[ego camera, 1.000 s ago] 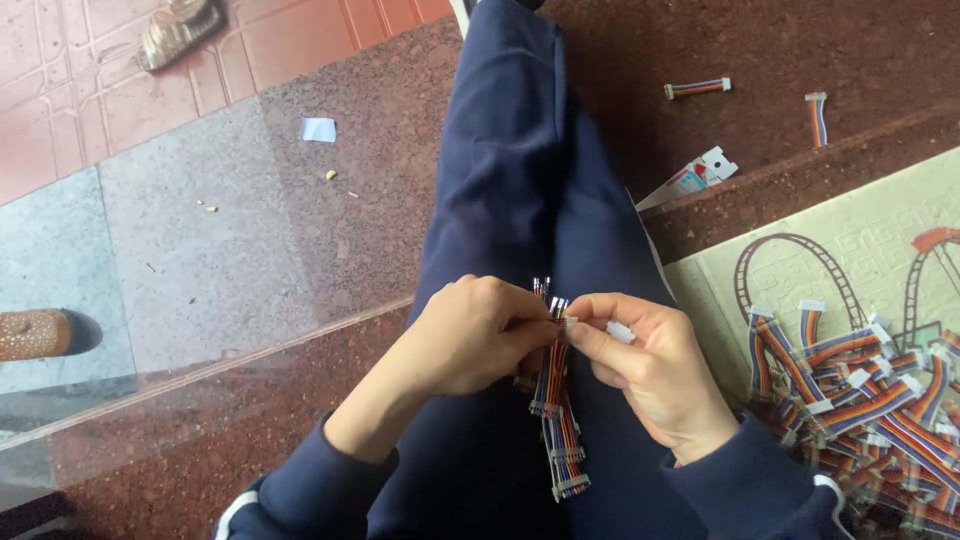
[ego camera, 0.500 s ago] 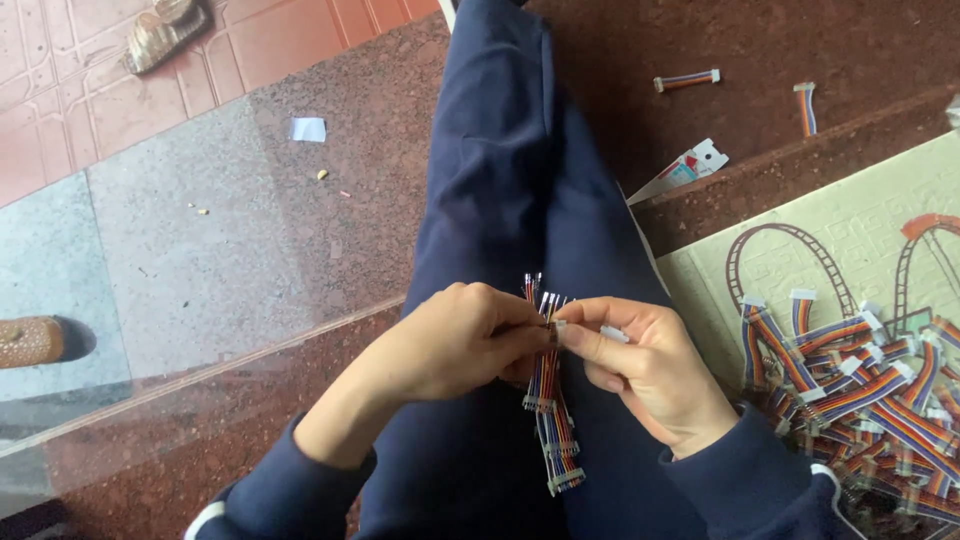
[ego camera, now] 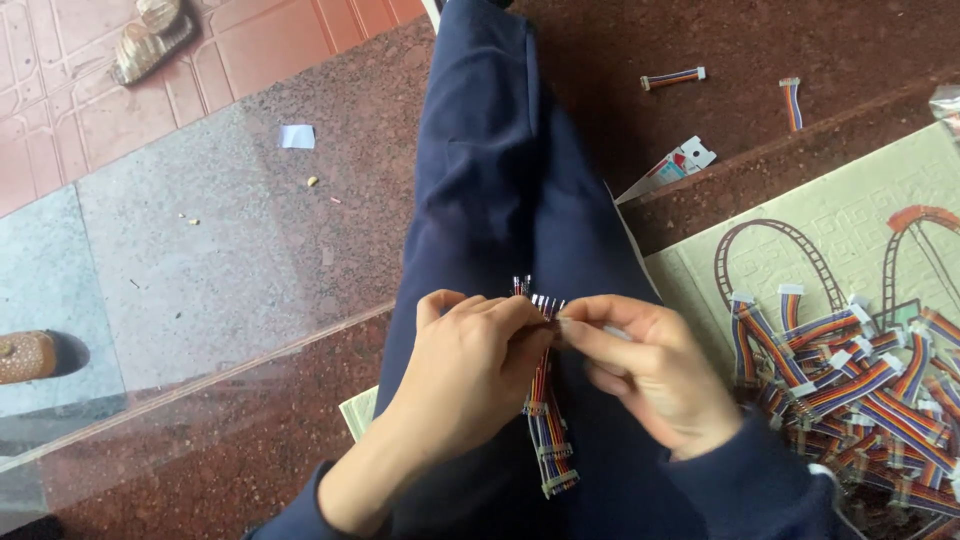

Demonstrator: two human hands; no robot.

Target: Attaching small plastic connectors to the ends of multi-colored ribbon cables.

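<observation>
— The grip was a two-handed pinch. The left hand (ego camera: 470, 375) was clenched around a bundle of rainbow ribbon cables (ego camera: 545, 430), thumb and fingers closed over its upper part, and the right hand (ego camera: 650, 375) had its fingertips pressed on the pale connector ends (ego camera: 545, 300) sticking up just above that grip.

— Where did the bundle sit?

— Between both hands, over the person's lap, against the dark blue trousers (ego camera: 500, 170). The loose tails hung below the left grip, down toward the knees, with small white housings showing at the bottom.

— How would that stuff handle, do you reckon?

— Light and floppy, I'd judge. Flat ribbon bends easily along its length, so anything held mid-span would droop. The plastic ends looked stiff, and that seemed the sensible place to take hold: pinch at the connector, not on the thin wires, which I'd guess could pull out or kink if tugged.

— Slippery?

— Probably a bit, the insulation looked smooth. Several strips together might slide past one another unless the fist was kept tight.

— Anything else nearby?

— To the right of the right-hand grip lay a big heap of the same cables (ego camera: 860, 390) on a pale mat with a roller-coaster drawing (ego camera: 800, 230). Further off, beyond the hands, two stray cables (ego camera: 672, 78) rested on the dark stone floor (ego camera: 250, 450).
</observation>
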